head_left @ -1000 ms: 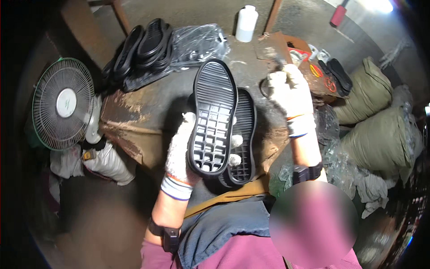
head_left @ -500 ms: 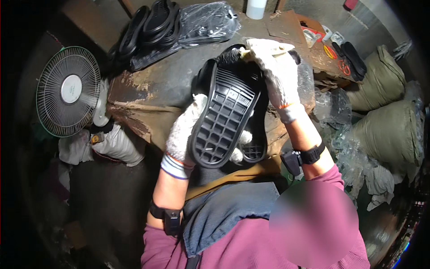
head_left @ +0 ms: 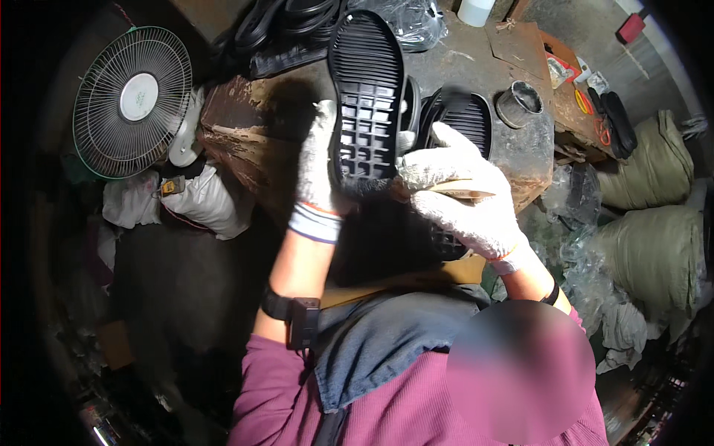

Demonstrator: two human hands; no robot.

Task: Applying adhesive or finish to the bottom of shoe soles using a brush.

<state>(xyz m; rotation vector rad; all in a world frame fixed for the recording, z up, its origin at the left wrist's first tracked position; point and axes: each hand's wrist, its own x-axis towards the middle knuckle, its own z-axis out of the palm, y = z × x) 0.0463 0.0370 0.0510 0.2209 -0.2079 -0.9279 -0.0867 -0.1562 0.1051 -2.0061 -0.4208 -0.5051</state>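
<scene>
My left hand (head_left: 316, 167), in a white knit glove, grips a black ribbed shoe sole (head_left: 366, 97) by its left edge. The sole's patterned face, with crosswise ribs and a square grid, is turned toward me. My gloved right hand (head_left: 487, 212) is closed around the pale wooden handle of a brush (head_left: 457, 191). Its dark bristles lie against the near end of the sole. Behind my right hand, another black sole (head_left: 476, 123) rests on the worktable (head_left: 268, 141). Part of a further gridded sole (head_left: 448, 244) shows below that hand.
A small stained tin (head_left: 518, 104) stands right of the soles. More black soles (head_left: 309, 18) and a clear plastic bag (head_left: 416, 26) lie at the back. A fan (head_left: 137, 97) is at left. Scissors (head_left: 601, 132) and green sacks (head_left: 647, 245) are at right.
The brush has gone from the sole's far end to its near end, my right hand coming toward me. The held sole is farther off and more upright. The tin has come into sight.
</scene>
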